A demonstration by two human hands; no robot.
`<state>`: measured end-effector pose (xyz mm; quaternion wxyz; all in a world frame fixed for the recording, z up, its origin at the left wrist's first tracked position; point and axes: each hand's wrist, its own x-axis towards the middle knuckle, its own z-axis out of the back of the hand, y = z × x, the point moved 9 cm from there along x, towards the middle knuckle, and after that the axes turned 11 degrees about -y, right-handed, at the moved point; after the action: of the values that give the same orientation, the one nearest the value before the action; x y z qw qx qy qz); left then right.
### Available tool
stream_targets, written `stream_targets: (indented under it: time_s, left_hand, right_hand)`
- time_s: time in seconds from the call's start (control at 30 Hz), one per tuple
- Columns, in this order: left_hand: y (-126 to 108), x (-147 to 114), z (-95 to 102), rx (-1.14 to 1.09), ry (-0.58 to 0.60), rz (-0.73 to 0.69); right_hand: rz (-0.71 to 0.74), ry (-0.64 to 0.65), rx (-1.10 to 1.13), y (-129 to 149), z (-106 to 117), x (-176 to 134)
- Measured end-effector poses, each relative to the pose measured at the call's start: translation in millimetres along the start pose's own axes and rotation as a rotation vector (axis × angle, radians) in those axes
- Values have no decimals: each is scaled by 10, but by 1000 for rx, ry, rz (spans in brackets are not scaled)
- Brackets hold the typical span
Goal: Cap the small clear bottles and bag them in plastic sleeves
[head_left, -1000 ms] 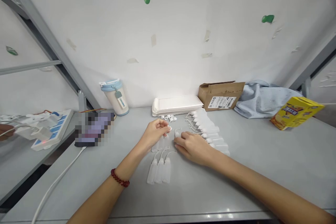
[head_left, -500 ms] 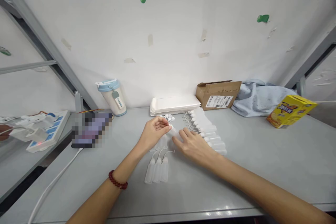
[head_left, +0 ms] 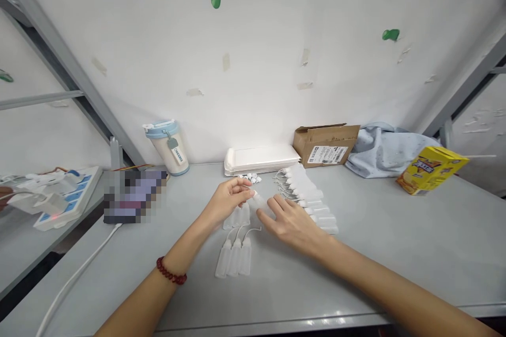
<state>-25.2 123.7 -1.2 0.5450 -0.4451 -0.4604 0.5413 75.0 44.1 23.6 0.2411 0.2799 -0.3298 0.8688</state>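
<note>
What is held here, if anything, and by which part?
A small translucent bottle: the left hand pinches its white top end; whether the right hand holds its body can't be told.

soft light | glare along table edge [head_left: 324, 321] | phone [head_left: 136, 195] pixelated | wide-angle stretch

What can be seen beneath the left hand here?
Beneath the left hand, lower parts of some translucent bottles show on the gray table. The hand covers their upper ends, so those cannot be seen.
</note>
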Motion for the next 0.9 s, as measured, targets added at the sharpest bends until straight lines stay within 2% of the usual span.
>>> stream_targets:
  time_s: [0.27,0.47,0.6,0.8,0.9]
  left_hand:
    - [49,0,40,-31,22,38]
    - [112,-8,-15,-172,82,113]
    - [91,1,11,-173,46,83]
    - [90,-16,14,-179,31,92]
    - [98,-28,-24,-218,56,110]
  right_hand:
    - [-107,-63,86,-190,61,-27]
    - [-262,-46,363,-367,62,-39]
    - [-435,-30,636,-458,2,-77]
    - [-839,60,938,-605,-155,-170]
    - [-978,77,1046,-631,-212,-210]
